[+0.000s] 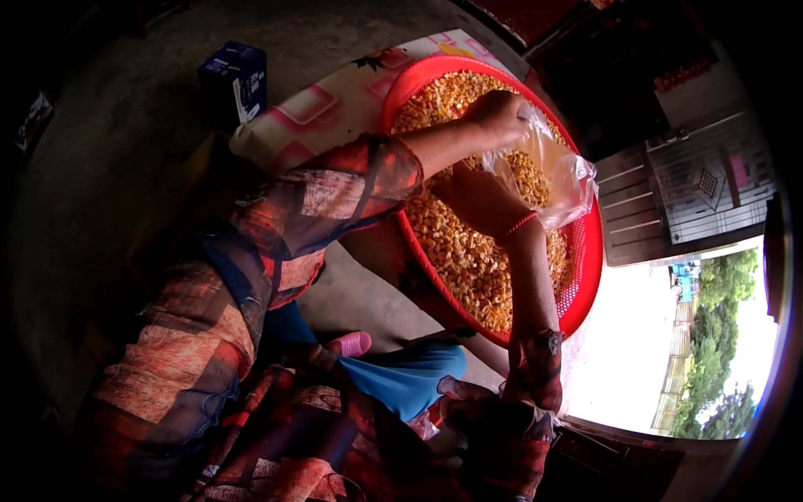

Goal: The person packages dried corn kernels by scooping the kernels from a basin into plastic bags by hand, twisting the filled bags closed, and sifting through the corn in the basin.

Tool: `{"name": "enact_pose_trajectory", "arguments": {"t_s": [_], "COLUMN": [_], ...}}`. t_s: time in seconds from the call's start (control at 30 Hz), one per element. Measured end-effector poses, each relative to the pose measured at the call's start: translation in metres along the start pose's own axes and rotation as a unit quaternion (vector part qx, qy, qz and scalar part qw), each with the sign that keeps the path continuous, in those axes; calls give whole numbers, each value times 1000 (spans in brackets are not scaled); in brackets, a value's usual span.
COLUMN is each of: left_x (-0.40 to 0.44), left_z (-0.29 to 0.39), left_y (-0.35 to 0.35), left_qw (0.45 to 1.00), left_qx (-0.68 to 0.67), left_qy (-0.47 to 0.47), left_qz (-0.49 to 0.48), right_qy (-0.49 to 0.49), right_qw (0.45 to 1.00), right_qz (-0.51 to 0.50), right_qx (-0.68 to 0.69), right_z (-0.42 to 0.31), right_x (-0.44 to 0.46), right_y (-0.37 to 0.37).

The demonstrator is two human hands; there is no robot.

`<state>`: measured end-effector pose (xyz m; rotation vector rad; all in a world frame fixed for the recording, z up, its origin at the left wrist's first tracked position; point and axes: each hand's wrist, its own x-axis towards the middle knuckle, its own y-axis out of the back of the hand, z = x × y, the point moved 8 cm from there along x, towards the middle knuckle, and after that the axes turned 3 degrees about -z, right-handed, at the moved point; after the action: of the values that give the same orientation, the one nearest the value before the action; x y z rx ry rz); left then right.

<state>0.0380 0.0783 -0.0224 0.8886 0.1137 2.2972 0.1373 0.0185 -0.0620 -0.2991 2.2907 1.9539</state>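
Note:
A red plastic basket [590, 289] holds a heap of loose yellow corn kernels [456, 259]. Over the heap, my left hand [502, 119] is closed on the edge of a clear plastic bag [573, 188]. The bag spreads over the basket's right side, with kernels visible through or behind its film. My right hand [485, 201], with a red band at the wrist, is low against the kernels, just below my left hand and beside the bag. Its fingers are in shadow, and whether they grip kernels does not show.
The basket rests on a table with a pink-and-white patterned cover [314, 109]. A dark blue box [234, 79] stands beyond the table's left end. A metal gate [707, 184] and a bright doorway are at the right. A pink shoe [350, 344] shows below.

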Motion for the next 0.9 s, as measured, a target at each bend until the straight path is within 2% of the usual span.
{"name": "enact_pose_trajectory", "arguments": {"t_s": [0.07,0.3,0.37,0.43,0.47,0.5,0.57,0.63,0.67,0.7,0.8,0.87,0.9], "left_x": [0,-3,-3,-3,-3,-3,-3,-3,-3,-2,-3,-4,-4], "left_z": [1,6,5,5,5,4,6,6,6,6,6,8,8], "left_y": [-4,-2,-3,-3,-2,-3,-2,-2,-1,-2,-2,-1,0], "left_qw": [998,999,998,999,999,999,1000,1000,999,999,999,999,999], "left_qx": [19,27,39,26,13,12,14,23,31,31,44,38,38], "left_qy": [17,-1,22,20,19,19,-5,-5,-5,-6,-10,-18,-18], "left_qz": [-49,-34,-47,-41,-35,-35,-21,-20,-17,-17,-14,-4,-4], "right_qy": [-5,31,36,60,73,62,56,-21,-35,-122,-157,-153,-153], "right_qw": [999,993,992,977,987,984,965,925,921,904,909,918,918], "right_qz": [-23,-58,-75,-98,-56,-57,9,12,59,61,102,234,234], "right_qx": [22,94,98,178,131,158,257,378,384,405,373,282,282], "right_z": [0,-6,0,5,14,14,34,49,58,69,100,127,132], "right_x": [3,8,8,5,3,-2,-10,-20,-25,-30,-33,-35,-33], "right_y": [-5,-11,-13,-12,-5,7,22,32,39,41,45,55,52]}}
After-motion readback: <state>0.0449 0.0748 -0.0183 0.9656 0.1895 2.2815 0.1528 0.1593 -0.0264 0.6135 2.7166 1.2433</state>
